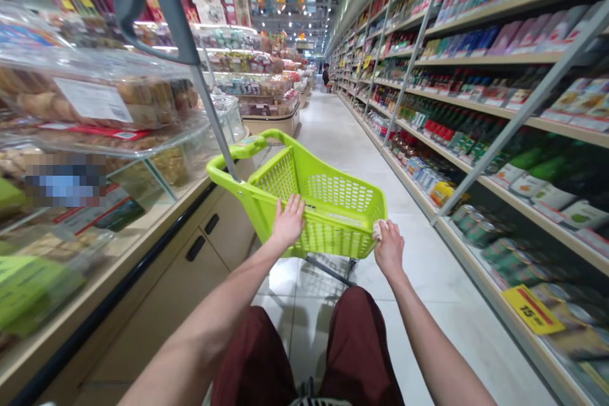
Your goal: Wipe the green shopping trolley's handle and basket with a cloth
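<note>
A lime-green shopping cart basket (pixel 340 235) with perforated walls stands in front of my knees, and nothing shows inside it. My left hand (pixel 288 221) rests with its fingers spread on the near side wall of the basket, holding nothing. At the basket's right end, my right hand (pixel 390 244) is closed on a crumpled white cloth (pixel 379 229), which touches the green rim. The cart's green handle (pixel 252 147) is at its far left end, beside a gray pole with a hooked gray grip (pixel 183 25).
Glass display cases (pixel 157 155) with packed baked goods line the left side above a wooden cabinet (pixel 190 279). Tall shelves (pixel 518 117) of bottles and cans run along the right. Pale floor tiles (pixel 318 120) stretch between them, and a person (pixel 326 78) is far down the aisle.
</note>
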